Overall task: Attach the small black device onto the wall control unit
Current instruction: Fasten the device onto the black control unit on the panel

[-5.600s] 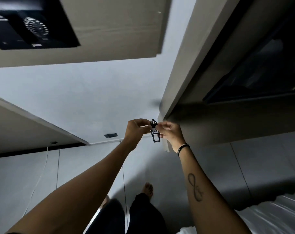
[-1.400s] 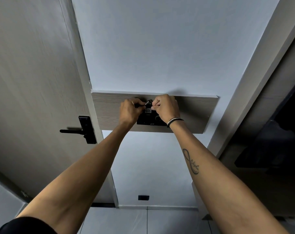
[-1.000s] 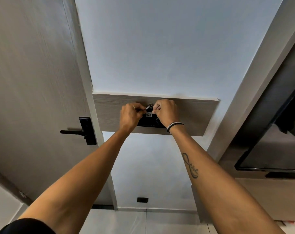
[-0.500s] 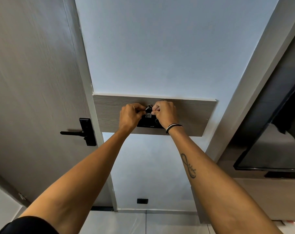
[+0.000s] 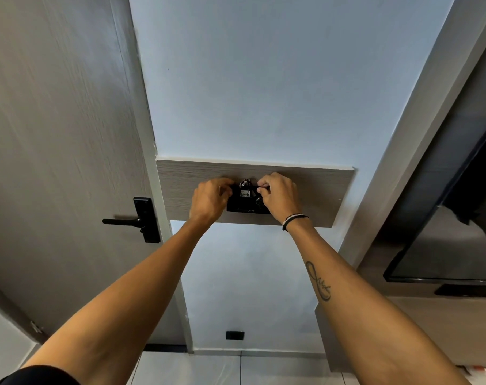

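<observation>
A black wall control unit (image 5: 243,209) is mounted on a wood-grain panel (image 5: 319,195) on the pale wall. The small black device (image 5: 245,192), with a white label and a metal ring at its top, sits against the unit's upper part. My left hand (image 5: 210,200) pinches the device from its left side. My right hand (image 5: 279,197) pinches it from the right, covering the unit's right end. Both arms reach up to it. How far the device is seated on the unit is hidden by my fingers.
A grey door with a black lever handle (image 5: 140,220) stands to the left of the panel. A dark wall-mounted screen (image 5: 445,245) hangs at the right. A black socket (image 5: 235,335) sits low on the wall above the tiled floor.
Both hands stay on the device at the control unit over the last second. Earlier, they held it in mid-air away from the wall.
</observation>
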{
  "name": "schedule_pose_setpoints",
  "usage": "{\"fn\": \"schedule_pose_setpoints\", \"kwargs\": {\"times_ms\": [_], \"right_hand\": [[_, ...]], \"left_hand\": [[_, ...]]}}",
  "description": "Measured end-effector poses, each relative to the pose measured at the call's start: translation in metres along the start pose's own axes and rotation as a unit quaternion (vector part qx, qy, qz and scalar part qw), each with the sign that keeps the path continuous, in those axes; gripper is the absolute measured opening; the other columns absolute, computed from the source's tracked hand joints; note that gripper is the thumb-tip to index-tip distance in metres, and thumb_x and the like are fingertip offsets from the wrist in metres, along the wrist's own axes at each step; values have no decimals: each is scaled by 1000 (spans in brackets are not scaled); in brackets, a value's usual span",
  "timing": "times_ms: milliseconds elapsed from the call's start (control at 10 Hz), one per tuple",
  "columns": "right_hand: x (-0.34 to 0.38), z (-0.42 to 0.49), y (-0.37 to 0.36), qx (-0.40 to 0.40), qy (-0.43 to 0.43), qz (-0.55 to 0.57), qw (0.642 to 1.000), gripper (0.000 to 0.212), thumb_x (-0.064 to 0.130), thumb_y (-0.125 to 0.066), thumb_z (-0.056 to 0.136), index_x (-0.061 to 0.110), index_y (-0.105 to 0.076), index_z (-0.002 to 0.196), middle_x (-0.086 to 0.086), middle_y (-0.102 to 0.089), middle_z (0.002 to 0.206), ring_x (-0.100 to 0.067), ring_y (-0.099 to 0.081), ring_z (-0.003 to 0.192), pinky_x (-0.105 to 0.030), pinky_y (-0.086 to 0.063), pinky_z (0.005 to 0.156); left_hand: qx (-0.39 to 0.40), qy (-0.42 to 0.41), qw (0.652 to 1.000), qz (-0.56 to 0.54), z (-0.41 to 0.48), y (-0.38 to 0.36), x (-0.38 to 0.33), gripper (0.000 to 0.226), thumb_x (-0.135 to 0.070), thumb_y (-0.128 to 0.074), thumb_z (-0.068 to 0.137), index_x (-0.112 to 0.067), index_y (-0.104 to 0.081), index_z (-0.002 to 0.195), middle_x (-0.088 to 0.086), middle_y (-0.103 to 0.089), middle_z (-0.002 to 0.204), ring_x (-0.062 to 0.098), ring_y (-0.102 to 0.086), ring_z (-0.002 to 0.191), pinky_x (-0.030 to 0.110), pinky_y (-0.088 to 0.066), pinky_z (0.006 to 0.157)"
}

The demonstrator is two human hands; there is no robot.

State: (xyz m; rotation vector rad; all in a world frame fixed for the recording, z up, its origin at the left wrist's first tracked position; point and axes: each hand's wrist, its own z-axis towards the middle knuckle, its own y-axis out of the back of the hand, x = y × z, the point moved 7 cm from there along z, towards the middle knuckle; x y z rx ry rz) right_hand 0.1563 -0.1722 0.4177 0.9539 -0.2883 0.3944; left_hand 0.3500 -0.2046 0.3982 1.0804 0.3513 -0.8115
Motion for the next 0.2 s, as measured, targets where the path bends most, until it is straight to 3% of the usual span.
{"fn": "schedule_pose_setpoints", "kwargs": {"times_ms": [100,200], "right_hand": [[-7,-7,9,-20,10,-84,996,10,22,-68,96,13,-74,96,-7,-70,102,-31,-65,95,-40,-58,71],[-14,-15,21,-59,-1,-156,986,17,24,-64,96,11,-72,103,-9,-65,111,-31,-60,103,-40,-58,67]], "left_hand": [[-2,-33,995,91,-7,6,5,31,-14,-65,98,-20,-76,126,2,-77,128,37,-73,107,47,-60,85],[-35,-88,978,187,-13,12,3,30,-13,-64,98,-14,-72,127,12,-69,132,43,-67,109,48,-56,76]]}}
